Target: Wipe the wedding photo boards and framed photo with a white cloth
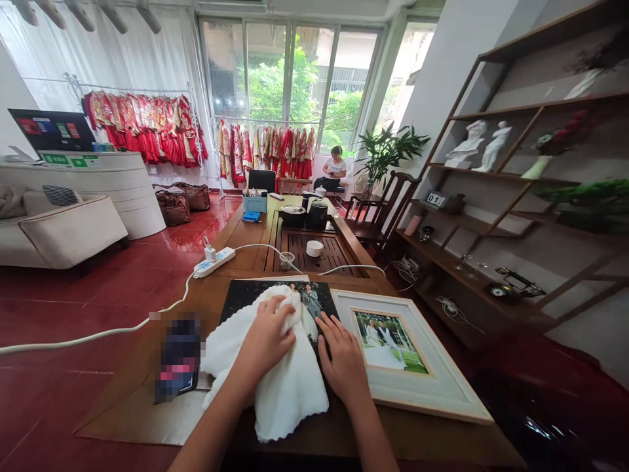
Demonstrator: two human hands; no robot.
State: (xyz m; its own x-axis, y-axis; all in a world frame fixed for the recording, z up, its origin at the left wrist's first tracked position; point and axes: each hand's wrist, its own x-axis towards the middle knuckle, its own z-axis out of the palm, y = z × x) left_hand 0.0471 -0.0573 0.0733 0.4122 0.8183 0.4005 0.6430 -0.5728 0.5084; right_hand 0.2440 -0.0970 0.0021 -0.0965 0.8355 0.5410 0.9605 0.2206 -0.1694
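Observation:
My left hand (269,333) is closed on a bunched white cloth (292,400), pressing it onto a dark printed photo (317,298) of a couple. The cloth spreads over much of the picture and hangs toward the near side. Flat on the right part of the same photo lies my right hand (343,359), fingers extended and holding nothing. Just right of it, a white-framed wedding photo (341,296) lies face up on the wooden table (206,305).
A blurred-out phone (177,360) lies left of the cloth. A power strip (214,262) and its white cable run along the table's left side. Farther back are a white cup (314,248), a black pot (317,213) and a blue box (254,202). Shelves (496,174) stand right; a person (335,169) sits by the window.

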